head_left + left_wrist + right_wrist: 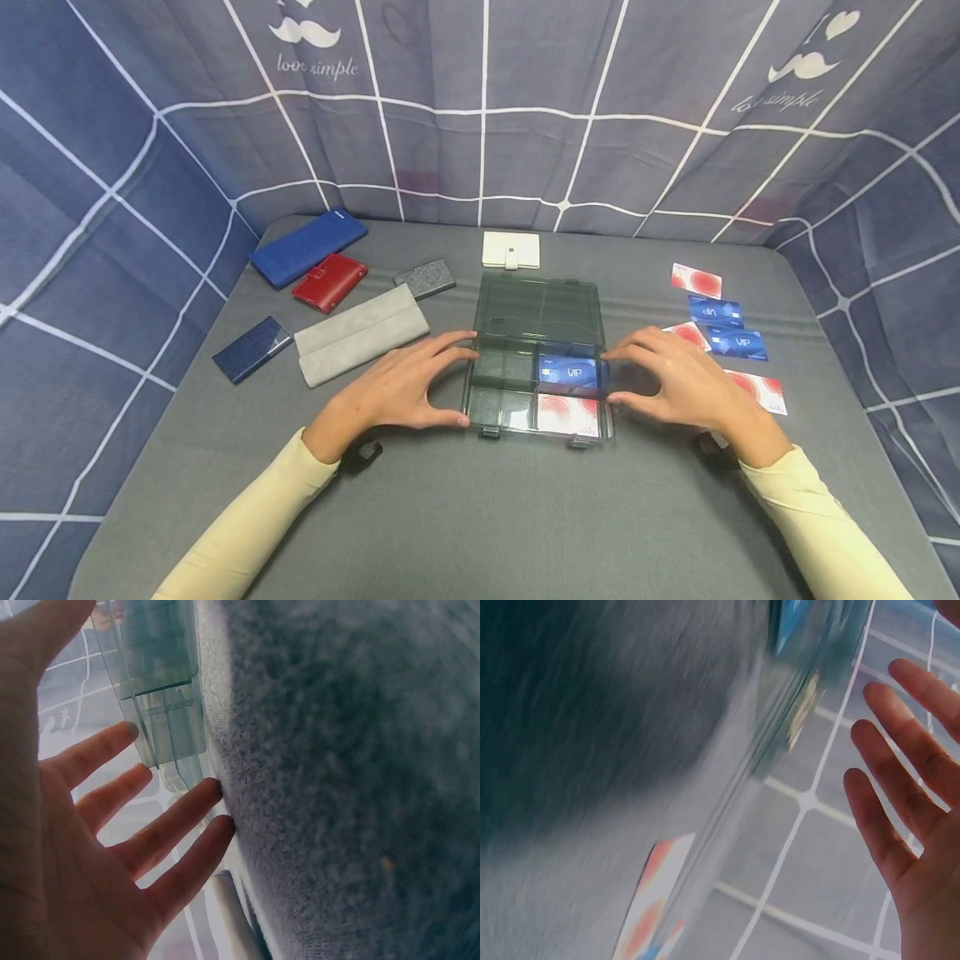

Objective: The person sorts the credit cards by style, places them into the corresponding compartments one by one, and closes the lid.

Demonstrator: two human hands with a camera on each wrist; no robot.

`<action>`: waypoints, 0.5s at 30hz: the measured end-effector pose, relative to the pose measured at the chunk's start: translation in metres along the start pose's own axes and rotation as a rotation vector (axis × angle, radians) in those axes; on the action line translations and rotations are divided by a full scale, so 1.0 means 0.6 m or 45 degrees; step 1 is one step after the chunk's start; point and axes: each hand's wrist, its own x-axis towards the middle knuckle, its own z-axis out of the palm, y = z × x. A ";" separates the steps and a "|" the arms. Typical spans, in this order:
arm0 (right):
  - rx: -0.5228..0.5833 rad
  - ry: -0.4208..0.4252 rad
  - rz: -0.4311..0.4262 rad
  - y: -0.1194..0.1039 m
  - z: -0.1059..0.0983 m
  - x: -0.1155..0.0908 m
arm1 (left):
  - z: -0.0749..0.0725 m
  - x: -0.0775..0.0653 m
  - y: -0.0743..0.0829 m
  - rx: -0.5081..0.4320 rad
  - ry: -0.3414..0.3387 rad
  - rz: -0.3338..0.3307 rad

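In the head view a see-through dark green plastic box lies on the table with its lid folded back. A blue VIP card fills its back right compartment, and a red-and-white card lies in the front right one. My left hand is at the box's left side, fingertips right at the edge, fingers spread. On the other side my right hand has its fingertips close to the right wall. Both wrist views show relaxed, spread fingers with nothing between them.
Several loose red-and-white and blue cards lie right of the box. A white card holder sits behind it. To the left are a light grey case, a red wallet, a blue wallet, a dark blue case and a grey felt case.
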 end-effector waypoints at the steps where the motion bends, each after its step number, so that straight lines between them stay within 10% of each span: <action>1: 0.004 -0.002 0.016 0.008 -0.002 -0.003 | 0.000 0.000 0.000 -0.001 0.000 -0.001; 15: 0.063 -0.014 0.267 0.092 -0.008 -0.049 | -0.001 -0.001 0.001 0.009 0.008 -0.001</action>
